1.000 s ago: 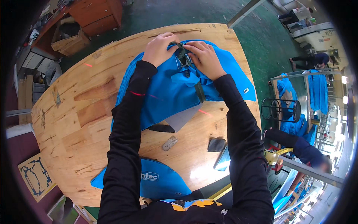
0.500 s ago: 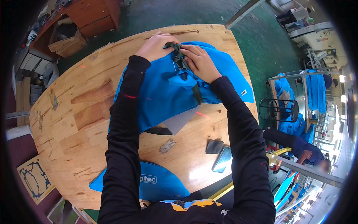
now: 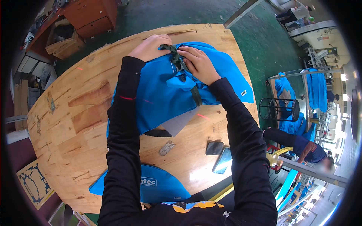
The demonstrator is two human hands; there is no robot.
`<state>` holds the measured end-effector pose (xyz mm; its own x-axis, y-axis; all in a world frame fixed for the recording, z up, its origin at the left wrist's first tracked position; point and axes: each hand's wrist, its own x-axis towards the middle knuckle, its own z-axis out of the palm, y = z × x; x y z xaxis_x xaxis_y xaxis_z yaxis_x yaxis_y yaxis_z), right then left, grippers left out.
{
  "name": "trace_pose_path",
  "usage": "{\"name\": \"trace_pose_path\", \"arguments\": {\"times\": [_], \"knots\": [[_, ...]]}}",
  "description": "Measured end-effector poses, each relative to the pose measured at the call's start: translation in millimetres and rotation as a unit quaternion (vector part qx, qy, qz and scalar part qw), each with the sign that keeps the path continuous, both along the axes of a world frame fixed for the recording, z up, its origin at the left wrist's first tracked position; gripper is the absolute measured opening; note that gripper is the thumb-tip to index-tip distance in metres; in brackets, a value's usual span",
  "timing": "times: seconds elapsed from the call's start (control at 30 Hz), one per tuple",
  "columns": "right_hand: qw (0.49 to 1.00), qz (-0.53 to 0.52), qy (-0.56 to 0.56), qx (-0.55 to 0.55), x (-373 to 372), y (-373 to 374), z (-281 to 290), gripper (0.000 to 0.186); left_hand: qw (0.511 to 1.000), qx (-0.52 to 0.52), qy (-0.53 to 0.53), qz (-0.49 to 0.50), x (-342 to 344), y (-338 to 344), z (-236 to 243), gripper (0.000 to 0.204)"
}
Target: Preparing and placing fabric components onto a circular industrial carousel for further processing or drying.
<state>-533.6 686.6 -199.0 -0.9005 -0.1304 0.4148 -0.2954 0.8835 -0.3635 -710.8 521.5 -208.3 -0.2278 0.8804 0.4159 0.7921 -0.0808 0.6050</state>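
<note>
Your L hand (image 3: pixel 151 48) has shifted left, fingers pinching dark strap (image 3: pixel 174 50), so more shows; R hand (image 3: pixel 200 65) on blue fabric (image 3: pixel 166 103), can't tell its grip.

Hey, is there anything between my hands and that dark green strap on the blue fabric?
Nothing visible is in the way. Your left hand is at the far end of the dark green strap, and your right hand lies on the blue fabric, fingertips right beside the strap.
</note>
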Motion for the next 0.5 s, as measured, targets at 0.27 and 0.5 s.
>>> {"name": "trace_pose_path", "arguments": {"times": [0.27,0.5], "knots": [[0.996,0.022,-0.013,0.080,-2.9,1.0,10.4,0.034,0.995,0.041,-0.072,0.059,3.1,1.3,-1.9,0.025],[0.991,0.020,-0.069,0.117,-29.2,10.4,1.9,0.028,0.988,0.082,0.040,0.123,9.3,4.4,2.0,0.025]]}}
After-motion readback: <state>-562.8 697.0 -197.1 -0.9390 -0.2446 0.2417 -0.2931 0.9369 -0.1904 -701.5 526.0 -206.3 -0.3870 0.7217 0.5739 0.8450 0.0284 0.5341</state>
